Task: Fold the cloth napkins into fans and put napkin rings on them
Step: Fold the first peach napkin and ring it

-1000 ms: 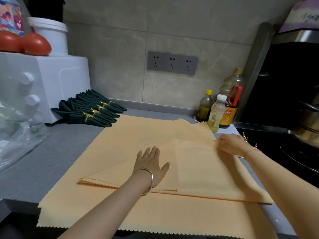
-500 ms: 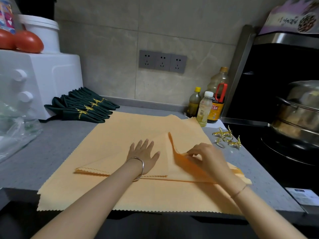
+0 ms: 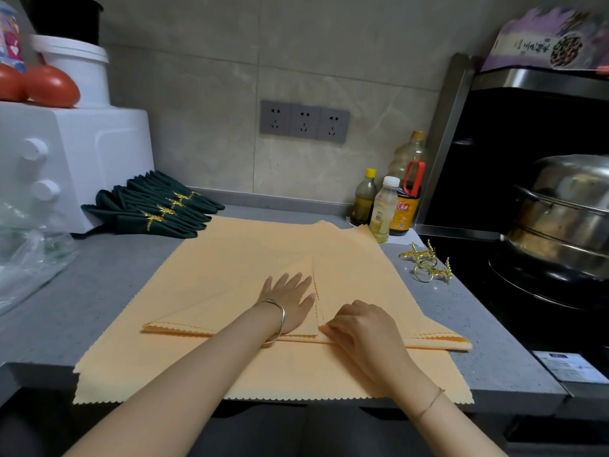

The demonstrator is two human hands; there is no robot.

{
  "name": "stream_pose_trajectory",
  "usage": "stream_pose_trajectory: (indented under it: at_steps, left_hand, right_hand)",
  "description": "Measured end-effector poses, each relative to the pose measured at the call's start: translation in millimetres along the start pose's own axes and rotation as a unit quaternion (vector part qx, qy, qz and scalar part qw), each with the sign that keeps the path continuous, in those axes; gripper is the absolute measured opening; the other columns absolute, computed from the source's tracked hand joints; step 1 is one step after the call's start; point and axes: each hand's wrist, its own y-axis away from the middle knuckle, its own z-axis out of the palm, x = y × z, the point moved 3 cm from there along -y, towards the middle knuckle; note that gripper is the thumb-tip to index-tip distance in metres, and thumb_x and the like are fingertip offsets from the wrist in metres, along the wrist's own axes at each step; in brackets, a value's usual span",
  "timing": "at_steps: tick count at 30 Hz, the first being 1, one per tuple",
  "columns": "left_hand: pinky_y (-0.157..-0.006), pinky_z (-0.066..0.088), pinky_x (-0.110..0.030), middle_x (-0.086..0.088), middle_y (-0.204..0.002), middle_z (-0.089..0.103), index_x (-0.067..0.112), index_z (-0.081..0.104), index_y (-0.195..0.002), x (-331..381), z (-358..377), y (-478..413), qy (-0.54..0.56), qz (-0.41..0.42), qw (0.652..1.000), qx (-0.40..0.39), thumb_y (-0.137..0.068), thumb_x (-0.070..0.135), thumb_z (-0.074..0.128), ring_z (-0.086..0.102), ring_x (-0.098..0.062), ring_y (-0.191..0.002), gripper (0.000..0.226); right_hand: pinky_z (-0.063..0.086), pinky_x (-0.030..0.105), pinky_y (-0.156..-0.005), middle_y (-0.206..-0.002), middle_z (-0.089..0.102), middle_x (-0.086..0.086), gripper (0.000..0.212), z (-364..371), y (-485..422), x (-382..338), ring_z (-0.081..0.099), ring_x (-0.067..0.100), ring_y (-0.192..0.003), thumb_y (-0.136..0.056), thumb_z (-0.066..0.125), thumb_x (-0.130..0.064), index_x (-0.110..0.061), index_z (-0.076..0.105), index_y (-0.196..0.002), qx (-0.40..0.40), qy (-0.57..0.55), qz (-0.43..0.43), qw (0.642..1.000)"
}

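- The right hand lies nearest, knuckles up and fingers curled, with its fingertips down on the near corner of the top napkin's right flap. I cannot tell whether it pinches the cloth or only presses it.
- The left hand is released and flat, with straight fingers pressing the left flap just beside the middle seam. It wears a silver bangle at the wrist.
- The top napkin is orange. Its two flaps are folded in to meet along a line running away from the person, and its scalloped edges face the near side.
- It rests on more orange napkins spread flat, whose near edge hangs slightly over the front of the grey counter.
- A few gold rings lie on the counter to the right, near the napkins and just beside the black stove.
- A clear plastic bag sits at the left edge.
- Three green napkins, already folded and ringed, lie at the far left against a white appliance.
- Bottles stand at the back right corner by the wall.
- A steel pot stands on the stove.
- Grey sockets are set in the tiled wall.
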Motion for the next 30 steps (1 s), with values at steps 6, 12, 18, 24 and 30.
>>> stream_pose_trajectory:
  at_steps: [6,12,18,24,30]
  left_hand:
    - [-0.116,-0.011,-0.048,0.009,-0.160,-0.007,0.047,-0.004,-0.148,14,2,-2,0.008,-0.004,1.000,-0.016,-0.099,0.053,0.010,-0.012,-0.026,-0.147,0.051]
    - [-0.115,-0.012,-0.050,0.009,-0.159,-0.012,0.043,-0.006,-0.149,16,10,-4,-0.039,-0.017,0.999,-0.008,-0.096,0.059,0.011,-0.016,-0.027,-0.146,0.058]
    - [-0.116,-0.010,-0.050,0.009,-0.159,-0.013,0.037,-0.008,-0.151,17,8,-5,-0.053,-0.012,0.998,-0.017,-0.097,0.058,0.010,-0.016,-0.026,-0.146,0.060]
    - [-0.116,-0.010,-0.050,0.009,-0.159,-0.014,0.036,-0.008,-0.151,16,9,-6,-0.057,-0.007,0.998,-0.019,-0.098,0.055,0.009,-0.017,-0.026,-0.146,0.059]
    - [-0.116,-0.009,-0.049,0.009,-0.159,-0.015,0.035,-0.009,-0.151,15,9,-7,-0.063,-0.009,0.998,-0.019,-0.098,0.054,0.009,-0.016,-0.025,-0.146,0.059]
  right_hand:
    - [0.041,0.021,-0.053,-0.075,0.063,-0.016,0.032,-2,12,1,0.056,0.009,-0.067,-0.089,0.047,-0.044,-0.030,0.074,-0.077,-0.025,-0.050,0.018,0.998]
    - [0.046,0.036,-0.068,-0.074,0.069,0.000,0.049,-12,5,5,0.058,0.016,-0.071,-0.092,0.038,-0.054,-0.021,0.071,-0.080,-0.126,-0.176,0.148,0.965]
    - [0.044,0.029,-0.091,-0.118,0.066,-0.006,0.028,8,-54,48,0.058,0.012,-0.110,-0.099,0.044,-0.027,-0.023,0.066,-0.115,-0.053,-0.210,0.249,0.944]
    - [0.022,0.036,-0.113,-0.151,0.035,0.007,0.042,55,-78,51,0.030,0.023,-0.138,-0.102,0.027,-0.021,-0.012,0.038,-0.142,-0.228,-0.075,0.201,0.950]
    - [0.007,0.038,-0.117,-0.159,0.009,-0.001,0.049,56,-42,59,0.008,0.017,-0.146,-0.104,0.016,-0.033,-0.021,0.015,-0.151,-0.294,-0.044,0.232,0.926]
